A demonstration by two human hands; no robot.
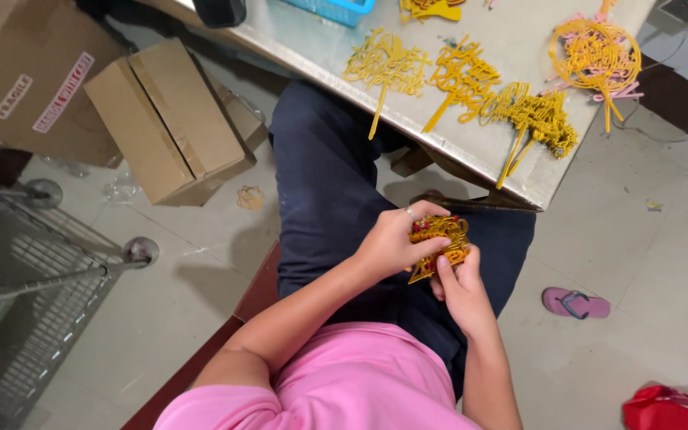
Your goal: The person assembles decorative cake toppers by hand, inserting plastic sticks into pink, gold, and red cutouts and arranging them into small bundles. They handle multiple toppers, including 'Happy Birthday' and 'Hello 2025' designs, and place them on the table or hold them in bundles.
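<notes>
Presently I find the left hand [388, 243] and right hand [459, 285] both clamped on a gold cake topper [439, 243] held over the lap, and I judge its thin lettering between the fingertips could snap if squeezed or twisted.

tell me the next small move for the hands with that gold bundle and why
Probably peel one piece off the bundle of gold cake toppers. Both the left hand and the right hand grip it over the lap, the right thumb pressing its edge, and the pieces look stuck together. Separated toppers already lie on the metal table, so a freed one would likely go there.
</notes>
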